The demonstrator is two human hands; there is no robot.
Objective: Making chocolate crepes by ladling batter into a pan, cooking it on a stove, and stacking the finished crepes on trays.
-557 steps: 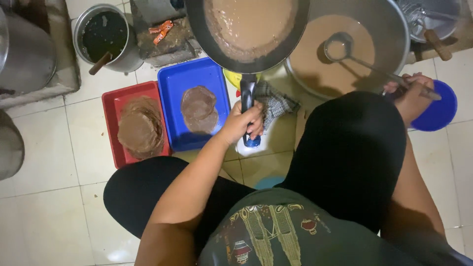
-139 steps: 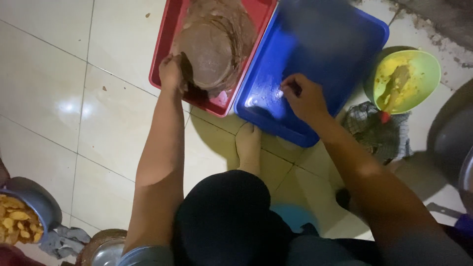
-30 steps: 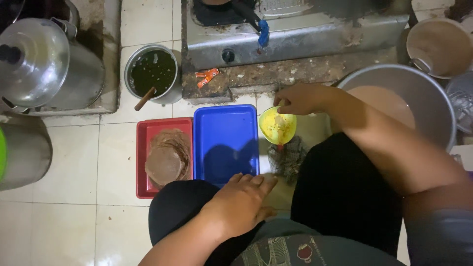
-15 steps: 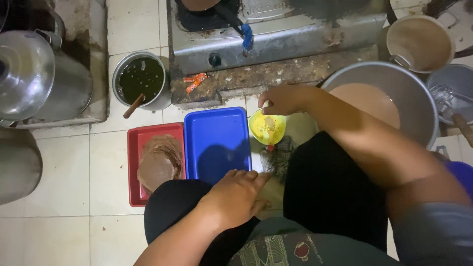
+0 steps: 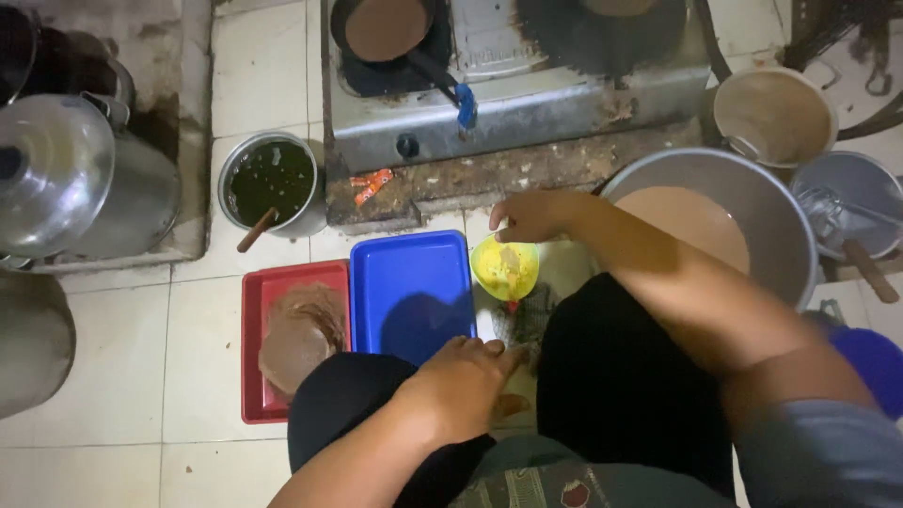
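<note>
Right hand (image 5: 529,214): fingers bent, just above the yellow bowl (image 5: 505,267); whether it grips something, I cannot tell.
Left hand (image 5: 463,381): released, flat on the knee (image 5: 348,404), beside the blue tray (image 5: 411,293).

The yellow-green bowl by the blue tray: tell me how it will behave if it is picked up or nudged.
The yellow-green bowl looks like thin plastic, so probably light and easy to slide on the glossy tiled floor. Its rounded shape may let it tip if pushed at the rim. The smear inside looks wet, so the rim under the right hand could be slippery.
</note>
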